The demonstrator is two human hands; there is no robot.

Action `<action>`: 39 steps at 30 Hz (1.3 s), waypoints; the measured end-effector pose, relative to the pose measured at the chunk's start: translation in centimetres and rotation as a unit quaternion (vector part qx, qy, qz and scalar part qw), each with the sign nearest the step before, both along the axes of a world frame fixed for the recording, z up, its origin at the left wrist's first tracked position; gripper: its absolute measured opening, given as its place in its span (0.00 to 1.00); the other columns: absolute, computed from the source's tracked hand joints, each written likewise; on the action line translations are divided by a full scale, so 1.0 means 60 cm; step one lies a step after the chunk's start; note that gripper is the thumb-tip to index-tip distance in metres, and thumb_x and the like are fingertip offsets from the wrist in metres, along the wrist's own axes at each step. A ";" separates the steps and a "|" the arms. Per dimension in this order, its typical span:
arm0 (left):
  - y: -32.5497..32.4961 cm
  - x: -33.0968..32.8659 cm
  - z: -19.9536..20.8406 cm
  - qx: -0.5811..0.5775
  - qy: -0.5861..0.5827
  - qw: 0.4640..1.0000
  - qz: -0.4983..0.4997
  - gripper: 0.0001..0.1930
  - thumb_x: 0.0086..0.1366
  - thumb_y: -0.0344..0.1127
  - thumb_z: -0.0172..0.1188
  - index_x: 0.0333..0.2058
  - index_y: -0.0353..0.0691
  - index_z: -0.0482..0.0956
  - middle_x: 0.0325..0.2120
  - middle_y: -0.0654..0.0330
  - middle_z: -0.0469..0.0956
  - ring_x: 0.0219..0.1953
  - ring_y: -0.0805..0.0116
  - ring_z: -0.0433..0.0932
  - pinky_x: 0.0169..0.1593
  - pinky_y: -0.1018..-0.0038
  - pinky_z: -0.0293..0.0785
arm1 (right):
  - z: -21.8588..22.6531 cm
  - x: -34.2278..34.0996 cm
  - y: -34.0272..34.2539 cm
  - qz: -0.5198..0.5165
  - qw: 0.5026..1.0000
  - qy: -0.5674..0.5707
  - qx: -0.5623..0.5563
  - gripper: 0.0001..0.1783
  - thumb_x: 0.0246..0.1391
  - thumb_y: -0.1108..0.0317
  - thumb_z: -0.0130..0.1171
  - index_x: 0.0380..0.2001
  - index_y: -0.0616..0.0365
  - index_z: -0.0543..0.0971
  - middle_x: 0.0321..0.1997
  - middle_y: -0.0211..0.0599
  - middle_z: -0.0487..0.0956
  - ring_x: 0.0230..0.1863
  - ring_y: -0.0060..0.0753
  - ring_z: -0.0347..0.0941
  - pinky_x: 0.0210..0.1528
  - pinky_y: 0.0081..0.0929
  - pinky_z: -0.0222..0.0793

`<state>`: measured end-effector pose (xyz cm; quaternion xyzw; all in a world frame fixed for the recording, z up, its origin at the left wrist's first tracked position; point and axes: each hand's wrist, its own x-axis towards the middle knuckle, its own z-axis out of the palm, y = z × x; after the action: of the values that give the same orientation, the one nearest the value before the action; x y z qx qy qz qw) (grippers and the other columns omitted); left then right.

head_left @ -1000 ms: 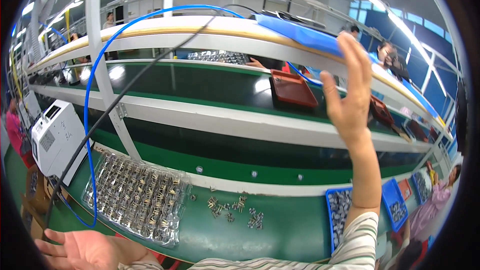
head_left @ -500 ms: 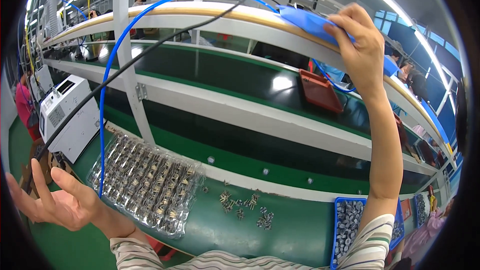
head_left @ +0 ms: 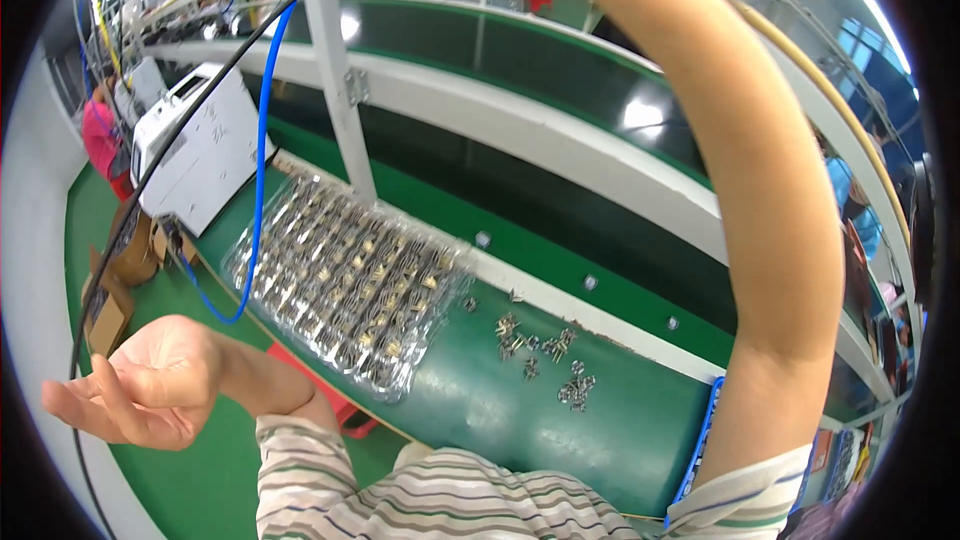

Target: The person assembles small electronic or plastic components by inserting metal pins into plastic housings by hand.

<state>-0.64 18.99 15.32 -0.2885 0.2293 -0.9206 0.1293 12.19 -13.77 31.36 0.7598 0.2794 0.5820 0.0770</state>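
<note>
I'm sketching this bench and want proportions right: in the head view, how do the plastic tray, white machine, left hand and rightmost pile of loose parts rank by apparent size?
Largest to smallest:
1. Plastic tray
2. White machine and left hand: too alike to rank
3. Rightmost pile of loose parts

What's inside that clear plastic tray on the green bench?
Rows of small metal parts fill the tray. The blue cable hides a thin strip near its left edge. The parts' undersides and the bench directly beneath are covered.
</note>
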 end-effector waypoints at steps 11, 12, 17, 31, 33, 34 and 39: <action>-0.183 -0.004 -0.230 0.088 0.178 0.943 -0.267 0.06 0.75 0.38 0.51 0.39 0.47 0.75 0.43 0.64 0.82 0.51 0.61 0.81 0.42 0.71 0.83 | -0.318 -0.287 -0.201 0.087 0.940 0.303 0.128 0.18 0.48 0.82 0.69 0.45 0.59 0.84 0.47 0.43 0.79 0.47 0.49 0.78 0.47 0.40 0.76; -0.223 -0.018 -0.251 0.081 0.262 0.908 -0.316 0.06 0.74 0.40 0.55 0.38 0.48 0.76 0.39 0.68 0.82 0.51 0.62 0.81 0.40 0.72 0.81 | -0.357 -0.309 -0.225 0.053 0.910 0.364 0.191 0.18 0.52 0.85 0.66 0.46 0.59 0.85 0.51 0.45 0.80 0.54 0.46 0.79 0.54 0.35 0.76; -0.438 0.024 -0.287 0.094 0.759 0.563 -0.312 0.13 0.63 0.23 0.62 0.47 0.35 0.77 0.45 0.47 0.82 0.50 0.41 0.82 0.59 0.49 0.77 | -0.564 -0.341 -0.345 -0.029 0.845 0.451 0.285 0.14 0.57 0.80 0.65 0.47 0.62 0.84 0.50 0.45 0.81 0.53 0.50 0.78 0.54 0.39 0.76; -0.490 0.381 -0.463 0.119 0.942 0.148 0.277 0.43 0.55 0.42 0.80 0.67 0.37 0.69 0.61 0.43 0.77 0.64 0.41 0.77 0.59 0.56 0.83 | -0.798 -0.142 -0.307 -0.081 0.831 0.502 0.227 0.17 0.57 0.75 0.65 0.50 0.54 0.86 0.51 0.40 0.80 0.59 0.46 0.74 0.57 0.39 0.76; -0.496 0.380 -0.472 0.121 0.950 0.184 0.220 0.26 0.63 0.33 0.68 0.59 0.35 0.76 0.56 0.37 0.80 0.60 0.40 0.80 0.60 0.53 0.82 | -0.810 -0.142 -0.324 -0.041 0.840 0.486 0.239 0.16 0.49 0.81 0.65 0.43 0.58 0.88 0.45 0.39 0.79 0.54 0.46 0.74 0.54 0.39 0.77; -0.511 0.386 -0.471 0.126 0.956 0.170 0.202 0.21 0.65 0.29 0.64 0.57 0.35 0.77 0.54 0.35 0.80 0.59 0.39 0.79 0.61 0.52 0.80 | -0.809 -0.145 -0.338 -0.060 0.832 0.492 0.247 0.14 0.49 0.82 0.64 0.40 0.59 0.87 0.44 0.41 0.79 0.53 0.46 0.74 0.55 0.41 0.77; -0.505 0.347 -0.472 0.147 0.947 0.252 0.132 0.16 0.62 0.23 0.59 0.49 0.38 0.83 0.49 0.38 0.80 0.51 0.39 0.83 0.55 0.53 0.82 | -0.804 -0.190 -0.372 -0.057 0.860 0.440 0.252 0.09 0.49 0.81 0.63 0.35 0.64 0.84 0.43 0.44 0.78 0.52 0.49 0.74 0.54 0.41 0.76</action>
<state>20.18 -11.32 -13.01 -0.9561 0.2776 0.0918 -0.0208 0.77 -36.07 -16.88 0.9448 0.0840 0.2326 -0.2147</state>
